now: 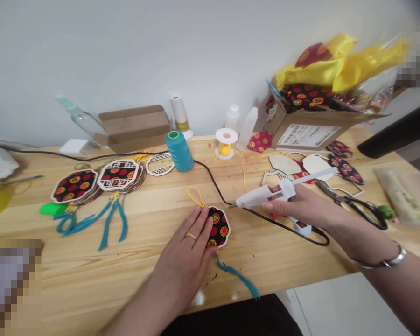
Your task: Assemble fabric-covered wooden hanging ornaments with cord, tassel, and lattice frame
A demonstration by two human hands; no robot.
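Note:
My left hand [185, 247] lies flat over the left part of a scalloped pendant [220, 228], its fingers stretched out and thumb near the lower edge. Black floral fabric and a pale rim show on the pendant. A yellow loop [195, 193] comes out of its top, and a teal tassel [241, 276] trails from the bottom. My right hand [301, 207] is closed around a white hot glue gun [257, 197], with a glue stick [317, 175] protruding from its back. The gun's nozzle points left, just above and right of the pendant, apart from it.
Several finished pendants [75, 185] with teal tassels are stacked at left. Behind stand a teal thread cone [179, 151], a yellow cord spool [226, 142] and a fabric-filled box [306, 133]. Black scissors [357, 205] lie beyond my right hand. A black cord [212, 179] crosses the table.

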